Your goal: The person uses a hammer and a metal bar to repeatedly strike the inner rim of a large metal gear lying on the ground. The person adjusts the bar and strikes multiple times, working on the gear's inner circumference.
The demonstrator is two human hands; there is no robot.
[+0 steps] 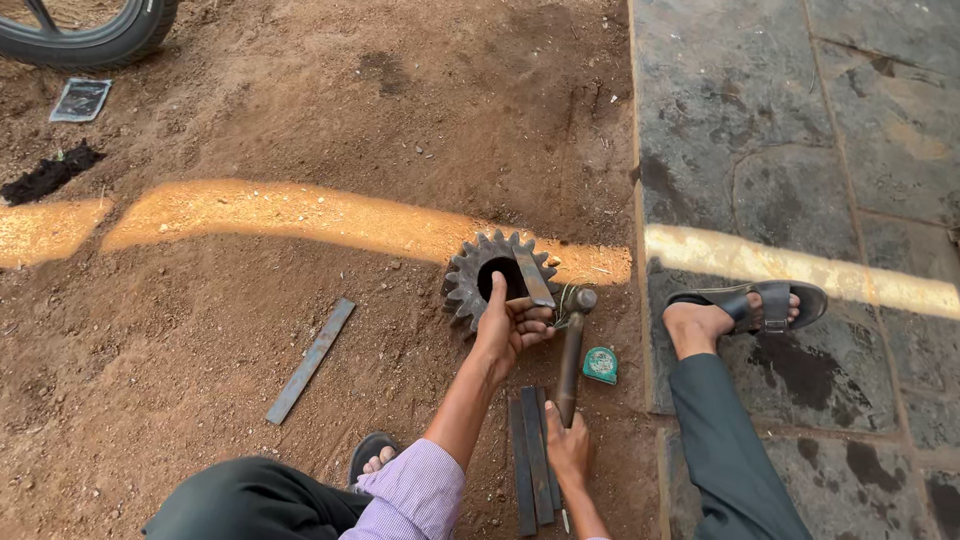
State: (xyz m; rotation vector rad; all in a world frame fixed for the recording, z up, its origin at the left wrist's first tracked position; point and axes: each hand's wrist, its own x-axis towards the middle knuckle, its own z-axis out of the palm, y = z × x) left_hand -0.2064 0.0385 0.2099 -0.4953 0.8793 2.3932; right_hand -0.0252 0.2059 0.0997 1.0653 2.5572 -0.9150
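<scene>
Outdoor work area seen from above: bare reddish dirt ground on the left, crossed by a band of sunlight, meeting dark stone paving on the right. A rusty toothed gear lies on the dirt near the paving edge. The left hand grips a short flat metal piece set in the gear's bore, fingers curled around it. The right hand is closed around the handle of a hammer, whose head lies just right of the gear. Flat steel bars lie nearby; a single bar lies well left. A small green tape measure sits beside the hammer. A tyre shows far left.
</scene>
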